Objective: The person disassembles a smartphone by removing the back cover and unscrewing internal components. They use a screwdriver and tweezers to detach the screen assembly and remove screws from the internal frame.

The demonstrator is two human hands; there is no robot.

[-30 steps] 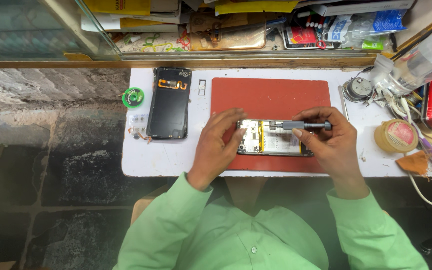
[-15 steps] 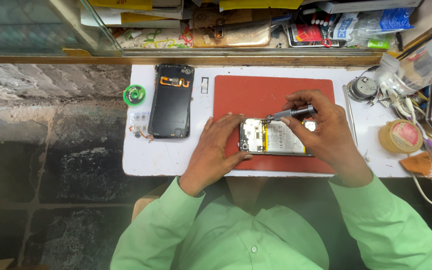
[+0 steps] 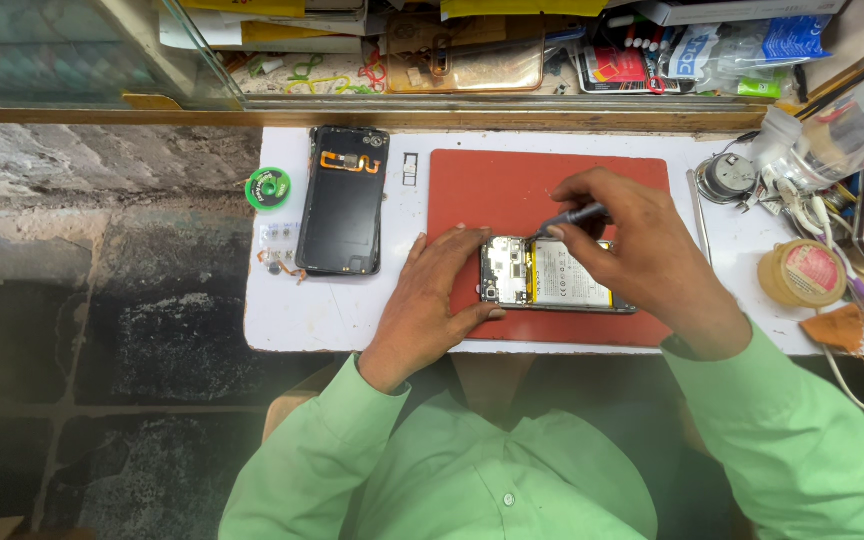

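An opened phone (image 3: 552,276) lies on a red mat (image 3: 492,185), its circuit board and white battery exposed. My left hand (image 3: 437,300) steadies the phone's left end, fingers curled around its edge. My right hand (image 3: 637,250) grips a thin grey screwdriver (image 3: 570,219) whose tip points down at the phone's upper left part, near the board. The hand covers the phone's right end.
A black back cover (image 3: 342,200) with an orange flex cable lies left of the mat on the white table (image 3: 322,315). A green tape roll (image 3: 268,187) sits further left. Round tins, a bottle and cables crowd the right side. Cluttered shelf behind.
My right hand lifted off the phone's right end and turned the screwdriver from lying flat over the phone to pointing its tip down at the upper left. My left hand stayed.
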